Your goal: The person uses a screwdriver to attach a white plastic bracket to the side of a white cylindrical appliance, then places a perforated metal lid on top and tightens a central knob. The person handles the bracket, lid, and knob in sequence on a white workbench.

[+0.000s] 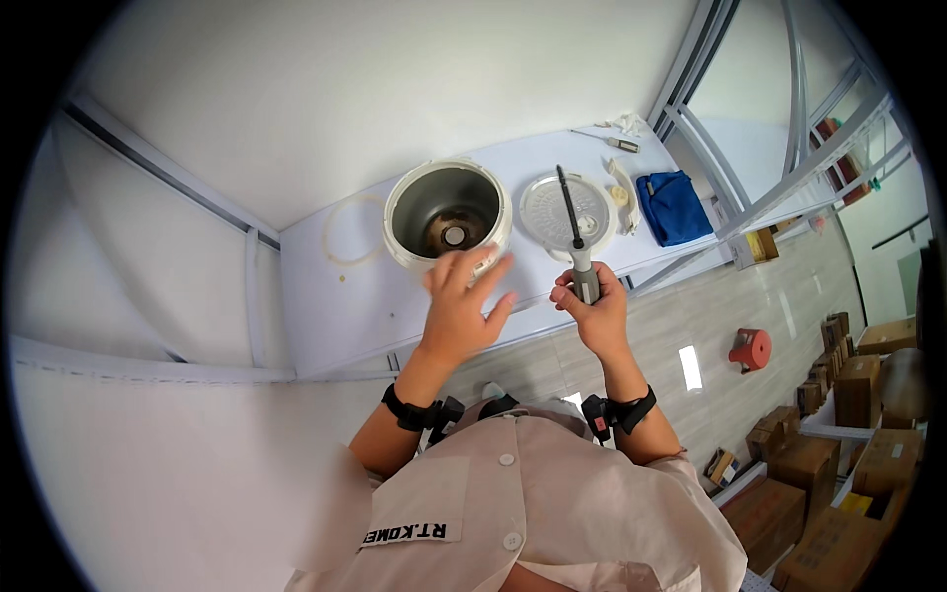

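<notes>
A white rice cooker body [407,202] stands on the table without its inner pot; brown stains surround the round metal button at its bottom. My left hand [464,308], fingers spread and holding nothing, is over the cooker's front side; I cannot tell if it touches. In my right hand [598,314] is a screwdriver [569,202] with a grey handle and a long dark shaft, its tip pointing away from me. Beneath and beyond that shaft lies a round silvery lid plate [542,212]. Just right of the plate rests a curved cream-coloured part [625,197].
A cream ring [329,223] lies left of the cooker on the white table [335,311]. Toward the back right are a second screwdriver [621,144] and a folded blue cloth [675,207]. Metal frame bars flank the table. A red stool [752,349] and cardboard boxes occupy the floor at right.
</notes>
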`<state>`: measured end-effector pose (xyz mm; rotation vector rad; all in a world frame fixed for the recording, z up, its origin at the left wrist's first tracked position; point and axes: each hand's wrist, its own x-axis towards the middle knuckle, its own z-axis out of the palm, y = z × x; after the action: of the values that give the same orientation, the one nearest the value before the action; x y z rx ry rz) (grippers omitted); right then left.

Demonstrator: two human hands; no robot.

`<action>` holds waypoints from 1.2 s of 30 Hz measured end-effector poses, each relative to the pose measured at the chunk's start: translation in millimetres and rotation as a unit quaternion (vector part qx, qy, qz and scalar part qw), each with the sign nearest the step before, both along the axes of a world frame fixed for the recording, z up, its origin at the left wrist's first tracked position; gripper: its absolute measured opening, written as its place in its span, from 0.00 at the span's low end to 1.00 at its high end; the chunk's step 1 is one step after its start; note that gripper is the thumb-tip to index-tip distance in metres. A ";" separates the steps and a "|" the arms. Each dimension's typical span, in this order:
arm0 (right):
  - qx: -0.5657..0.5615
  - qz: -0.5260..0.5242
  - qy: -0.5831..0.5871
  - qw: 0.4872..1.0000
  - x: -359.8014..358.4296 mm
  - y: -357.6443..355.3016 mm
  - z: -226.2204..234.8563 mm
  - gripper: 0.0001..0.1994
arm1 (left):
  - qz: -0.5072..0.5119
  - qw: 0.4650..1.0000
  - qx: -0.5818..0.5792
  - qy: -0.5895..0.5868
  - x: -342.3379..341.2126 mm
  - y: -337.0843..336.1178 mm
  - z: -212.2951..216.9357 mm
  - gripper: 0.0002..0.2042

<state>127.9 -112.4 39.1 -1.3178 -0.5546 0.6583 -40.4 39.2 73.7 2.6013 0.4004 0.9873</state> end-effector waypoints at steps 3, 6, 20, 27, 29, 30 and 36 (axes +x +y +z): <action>0.048 0.032 0.035 0.998 3.8 -15.3 17.1 0.15 | -0.128 0.990 -0.033 -0.053 14.4 -22.7 9.9 0.14; 0.054 0.075 0.036 0.995 10.8 -38.5 25.9 0.16 | -0.169 0.977 -0.077 -0.106 35.4 -53.9 8.1 0.09; -0.016 0.069 0.009 0.997 47.9 -179.5 34.7 0.15 | -0.274 0.931 -0.238 -0.022 89.2 -157.7 4.4 0.07; -0.027 0.071 -0.085 0.993 57.2 -213.1 26.4 0.17 | -0.272 0.838 -0.467 0.073 95.1 -187.3 -0.2 0.03; -0.034 0.072 -0.100 0.992 58.0 -218.5 26.5 0.17 | -0.269 0.794 -0.541 0.062 95.7 -194.3 -16.0 0.03; -0.034 0.069 -0.112 0.991 58.8 -221.2 24.4 0.18 | -0.266 0.770 -0.577 0.056 96.5 -197.1 -23.7 0.03; -0.064 0.093 -0.235 0.965 70.9 -244.2 21.7 0.18 | -0.256 0.530 -0.779 -0.216 97.1 -203.3 -31.8 0.05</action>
<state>198.9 -356.7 60.8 -1.5668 -1.0460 0.5381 56.7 -164.1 41.9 0.6516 0.1554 0.4715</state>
